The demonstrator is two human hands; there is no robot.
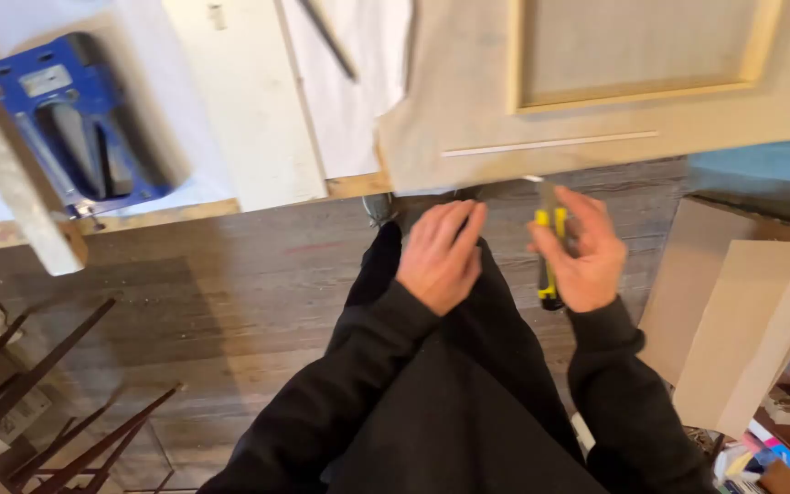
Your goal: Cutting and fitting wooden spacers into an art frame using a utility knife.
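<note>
My right hand [585, 249] grips a yellow and black utility knife [549, 252], its blade end pointing up toward the near edge of a beige panelled board [468, 110] lying on the workbench. My left hand [441, 252] hovers beside it, fingers held together and slightly curled, holding nothing. Both hands are just below the board's edge, above my black trousers and a grey shoe [378, 209]. A thin wooden strip [550, 144] lies on the board near its edge, below a raised wooden frame [637, 91].
A blue metal jig [75, 119] sits on the white-covered bench at left, behind a pale wooden post [11, 174]. Dark chair legs [57, 393] stand on the wooden floor at lower left. Cardboard sheets [742, 311] lean at right beside a cluttered bin.
</note>
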